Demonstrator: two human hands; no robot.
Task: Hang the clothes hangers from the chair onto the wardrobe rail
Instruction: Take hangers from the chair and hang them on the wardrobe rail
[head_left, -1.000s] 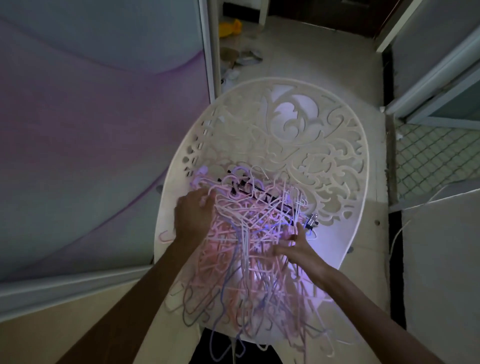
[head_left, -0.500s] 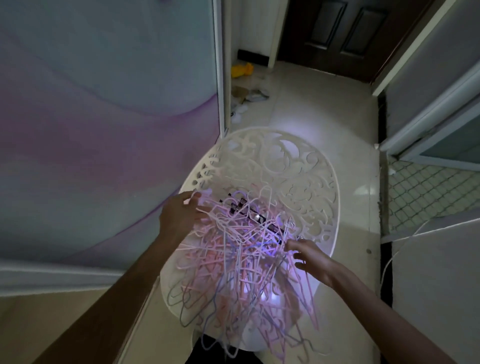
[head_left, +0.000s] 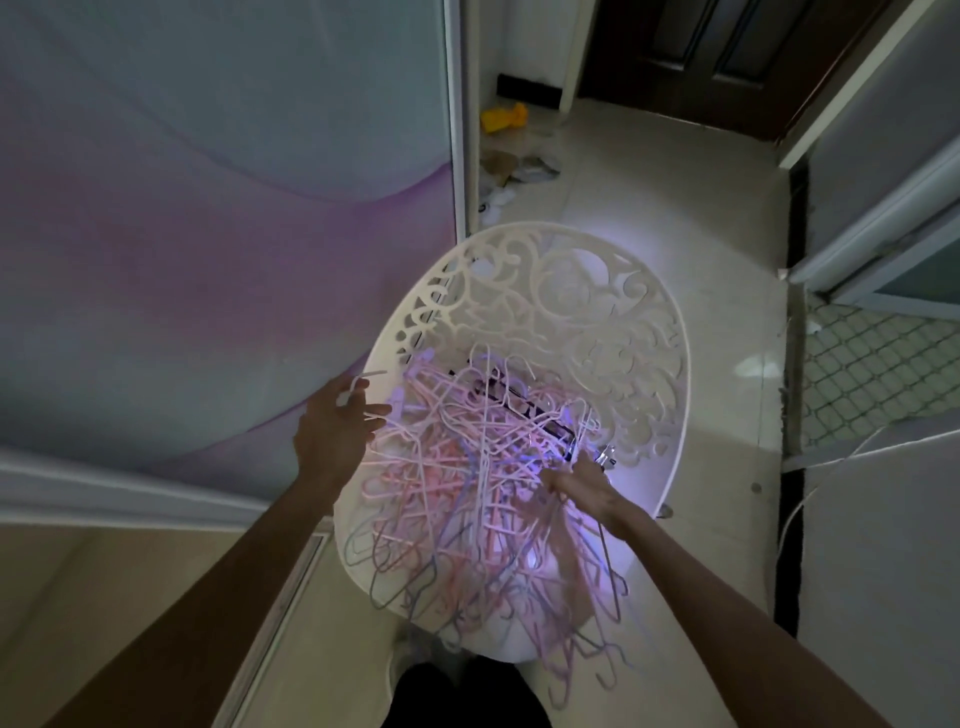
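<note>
A white plastic chair (head_left: 597, 312) with an ornate cut-out back stands in front of me. A tangled pile of pink, white and lilac wire hangers (head_left: 467, 467) fills its seat and spills over the front edge. My left hand (head_left: 335, 428) is at the chair's left rim, its fingers round the hooks of a few pale hangers lifted off the pile's edge. At the pile's right side, my right hand (head_left: 584, 486) has its fingers curled into the tangle and grips several hangers. The wardrobe rail is out of view.
A sliding wardrobe door (head_left: 208, 208) with a purple-and-blue pattern fills the left side, close to the chair. A yellow object (head_left: 501, 117) and scattered litter (head_left: 519, 169) lie on the tiled floor behind. A mesh panel (head_left: 872, 364) and a white cable (head_left: 810, 499) are on the right.
My left hand has moved left and off the pile, drawing a few hanger hooks with it. My right hand has dug deeper into the tangle. The view has tilted up.
</note>
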